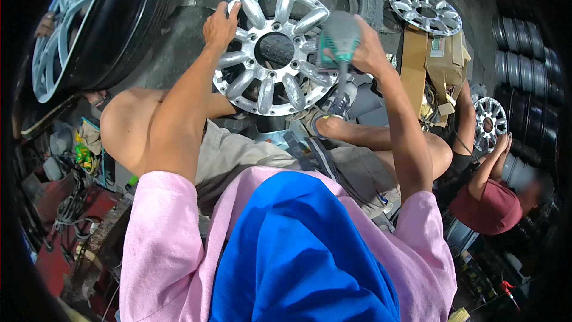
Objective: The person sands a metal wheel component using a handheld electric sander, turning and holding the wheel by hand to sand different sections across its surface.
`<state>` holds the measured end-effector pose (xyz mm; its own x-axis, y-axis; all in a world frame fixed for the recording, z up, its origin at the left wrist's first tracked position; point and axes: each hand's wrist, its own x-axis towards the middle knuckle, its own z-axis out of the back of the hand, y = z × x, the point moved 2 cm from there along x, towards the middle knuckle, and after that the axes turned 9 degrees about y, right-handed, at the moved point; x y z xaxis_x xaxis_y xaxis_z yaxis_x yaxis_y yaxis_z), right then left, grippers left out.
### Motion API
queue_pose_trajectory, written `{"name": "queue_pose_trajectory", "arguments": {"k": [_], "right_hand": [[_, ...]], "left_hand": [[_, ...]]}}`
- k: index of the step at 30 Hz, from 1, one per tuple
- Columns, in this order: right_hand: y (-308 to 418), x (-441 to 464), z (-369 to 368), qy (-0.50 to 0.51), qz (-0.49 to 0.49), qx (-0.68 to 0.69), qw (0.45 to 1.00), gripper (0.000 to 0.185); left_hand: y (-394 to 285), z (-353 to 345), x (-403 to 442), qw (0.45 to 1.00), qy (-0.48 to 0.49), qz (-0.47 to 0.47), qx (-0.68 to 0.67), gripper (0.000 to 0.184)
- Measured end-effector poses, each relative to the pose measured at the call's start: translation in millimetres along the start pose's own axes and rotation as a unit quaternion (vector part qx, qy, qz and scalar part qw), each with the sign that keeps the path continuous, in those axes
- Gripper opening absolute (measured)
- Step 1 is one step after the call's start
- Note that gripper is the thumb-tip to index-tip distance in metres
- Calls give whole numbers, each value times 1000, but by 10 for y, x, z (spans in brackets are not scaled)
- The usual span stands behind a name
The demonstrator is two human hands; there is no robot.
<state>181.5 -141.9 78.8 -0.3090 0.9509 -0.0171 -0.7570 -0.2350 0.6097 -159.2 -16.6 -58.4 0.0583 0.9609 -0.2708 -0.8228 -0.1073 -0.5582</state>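
Note:
A silvery wheel centre [285,92] with thick rounded spokes and a round middle hole is held up in front of my bent legs. My left hand [220,28] grips its upper left edge, fingers curled over the rim. My right hand [368,50] is wrapped round a teal and grey palm sander [339,36], slightly blurred, at the wheel centre's right side. The sander covers part of the right-hand spokes, and its cord hangs down from it. Whether its pad touches the metal I cannot tell.
A tyre [366,0] lies on the floor beyond. Another wheel centre [426,12] rests on a cardboard box [444,53] at right. A large wheel [113,30] stands at left. A co-worker in a maroon shirt [488,206] sits at right near stacked rims [521,65]. Cables [74,214] lie lower left.

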Motion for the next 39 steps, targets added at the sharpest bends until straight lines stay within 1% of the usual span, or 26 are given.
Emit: {"name": "queue_pose_trajectory", "arguments": {"k": [1, 3, 4, 5, 7, 9, 11, 12, 13, 15, 16, 19, 20, 21, 23, 25, 27, 28, 29, 31, 32, 33, 35, 36, 37, 39], "right_hand": [[43, 96, -60, -3, 1, 2, 1000, 73], [148, 236, -193, 49, 15, -16, 999, 72], [214, 262, -228, 31, 49, -34, 998, 70], [244, 248, -197, 32, 49, -36, 998, 70], [284, 222, -152, 67, 3, -19, 998, 65], [168, 156, -15, 82, 16, -21, 996, 67], [63, 71, 152, 54, 7, -77, 996, 70], [5, 40, 211, 35, -38, -59, 997, 69], [-33, 42, 200, 37, -36, -60, 997, 69], [-48, 42, 190, 26, -17, -55, 998, 70], [-13, 67, 144, 25, 20, -86, 996, 70], [162, 143, -127, 43, 8, -26, 999, 69], [174, 176, -251, 21, 45, -47, 998, 69], [169, 208, -357, 15, 41, -47, 998, 69], [198, 226, -483, -15, 112, -82, 990, 71], [211, 110, -417, -15, 100, -94, 990, 72], [86, -44, -332, -46, 85, -67, 993, 69], [42, -150, -285, -87, 81, -79, 990, 67], [-5, -243, -265, -90, 76, -81, 990, 67], [-135, -473, -242, -212, 28, 2, 977, 64], [-198, -561, -296, -251, -12, 39, 967, 66], [-225, -602, -346, -259, -18, 38, 965, 66], [-355, -618, -422, -347, -139, 119, 920, 66], [-508, -625, -529, -378, -171, 114, 903, 66], [-530, -610, -573, -383, -171, 117, 900, 66], [-565, -598, -621, -443, -184, 131, 867, 67]], "left_hand": [[-7, 15, -5, 1000, -1, -2, 3, 62], [-9, 18, -34, 1000, -15, -4, 0, 63], [-19, 19, -23, 1000, -15, -6, -1, 63], [-18, 17, -17, 1000, -19, -13, -4, 63], [25, 0, -61, 1000, -23, -9, -9, 63], [8, -11, -58, 999, -36, -21, -20, 62], [25, -25, -59, 999, -33, -16, -22, 62], [28, -36, -48, 999, -36, -17, -23, 62], [28, -39, -36, 999, -39, -18, -23, 62], [20, -41, -27, 999, -36, -20, -22, 62], [12, -40, -24, 999, -31, -13, -21, 62], [12, -28, -39, 999, -30, -10, -12, 62], [7, -23, -35, 999, -35, -11, -10, 62], [-5, -3, -31, 999, -33, -18, -7, 62], [1, 9, -28, 1000, -16, -2, -17, 62], [-2, -4, -11, 1000, -9, 1, -15, 62], [29, -12, 3, 1000, -14, -4, -12, 63], [37, -26, 1, 999, -32, -14, -10, 63], [43, -33, 10, 999, -29, -20, -10, 63], [36, -29, 13, 1000, -26, -12, 0, 63], [33, -24, 5, 1000, -23, -10, 5, 64], [30, -31, 2, 1000, -20, -19, 9, 64], [27, -22, 1, 999, -34, -18, 3, 66], [42, -28, 18, 999, -31, -21, 8, 68], [50, -35, 33, 999, -32, -26, 12, 68], [55, -26, 43, 999, -26, -19, 20, 67]]}}
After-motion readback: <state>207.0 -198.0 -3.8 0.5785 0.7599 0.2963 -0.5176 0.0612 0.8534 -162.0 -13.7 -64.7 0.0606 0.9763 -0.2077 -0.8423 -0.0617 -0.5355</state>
